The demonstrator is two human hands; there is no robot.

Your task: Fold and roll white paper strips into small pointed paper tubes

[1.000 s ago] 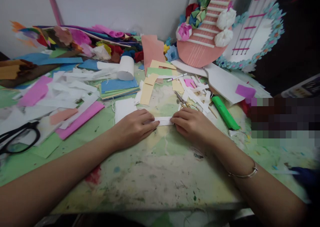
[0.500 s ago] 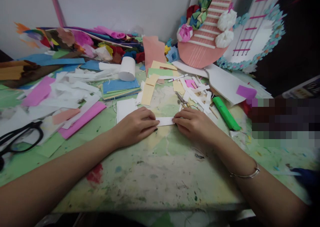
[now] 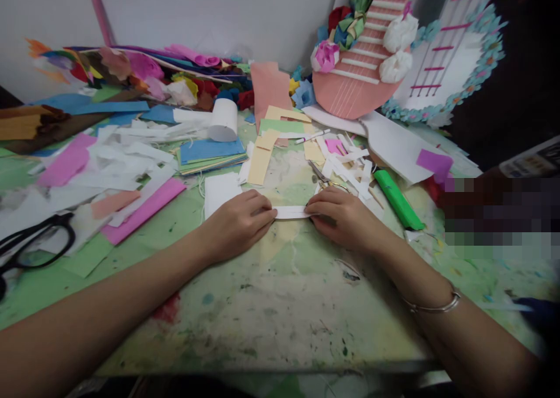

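Between my two hands lies a narrow white paper strip (image 3: 291,212), level and just above or on the tabletop. My left hand (image 3: 238,223) pinches its left end, fingers closed. At the strip's right end my right hand (image 3: 339,217) is closed on it too. Both hands hide the strip's ends. Behind the left hand is a white paper sheet (image 3: 222,192). Scissors (image 3: 321,175) with gold handles lie just beyond the right hand, partly covered by it.
A green packet (image 3: 398,201) lies right of the right hand. Coloured paper cards (image 3: 212,152), a white roll (image 3: 224,121) and white scraps (image 3: 105,170) spread behind and left. Black glasses (image 3: 44,243) lie at far left. A pink paper guitar (image 3: 356,97) stands at the back.
The right hand has shifted slightly right, and a little more of the strip shows between the hands. The left fingers have drawn together a little. The whole view has shifted slightly.
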